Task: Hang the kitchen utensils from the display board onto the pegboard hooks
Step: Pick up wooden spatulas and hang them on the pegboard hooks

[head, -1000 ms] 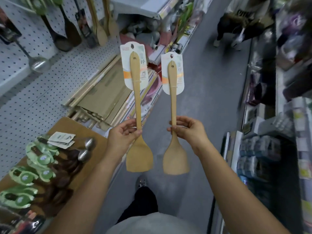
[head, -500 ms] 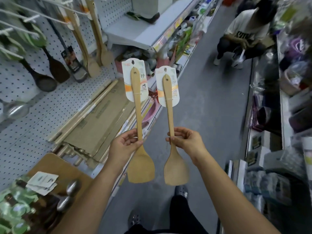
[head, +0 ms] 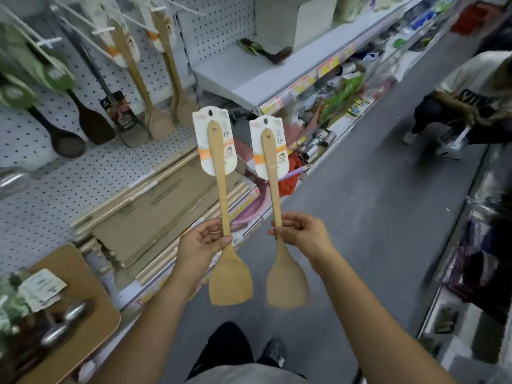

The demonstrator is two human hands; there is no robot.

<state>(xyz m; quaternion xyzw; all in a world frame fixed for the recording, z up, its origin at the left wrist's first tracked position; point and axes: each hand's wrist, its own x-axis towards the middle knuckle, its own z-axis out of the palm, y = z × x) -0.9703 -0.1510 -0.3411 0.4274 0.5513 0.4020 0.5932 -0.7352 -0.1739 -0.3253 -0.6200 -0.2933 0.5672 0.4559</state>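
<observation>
1. Brown board (head: 91, 289) sits closest, down in the lower left corner. A couple of metal spoons (head: 77, 311) lie on it with some carded utensils, too blurry to say more.
2. Left hand (head: 203, 243) pinches the left spatula (head: 230, 284) low on its handle, thumb in front and fingers curled behind. Right hand (head: 300, 235) does the same with the right spatula (head: 286, 284), pinching just above the blade.
3. Both spatulas are pale wood, held upright side by side over the grey floor (head: 374, 217), blades down. They're near each other but not touching, and well apart from any hook.
4. Each handle top is fixed to a white card, left card (head: 214, 162) and right card (head: 259, 151), with an orange band and a hang hole at the top.
5. Behind them on the low shelf are flat cardboard boxes (head: 155, 217).
6. Up the left side runs the white pegboard (head: 69, 184). Its hooks (head: 102, 30) already carry wooden spatulas (head: 158, 123) on the same kind of card, plus dark spoons (head: 91, 123) with green cards.
7. Further off there's a white shelf (head: 249, 76), and another person (head: 471, 98) is bent over in the aisle, blurred.
</observation>
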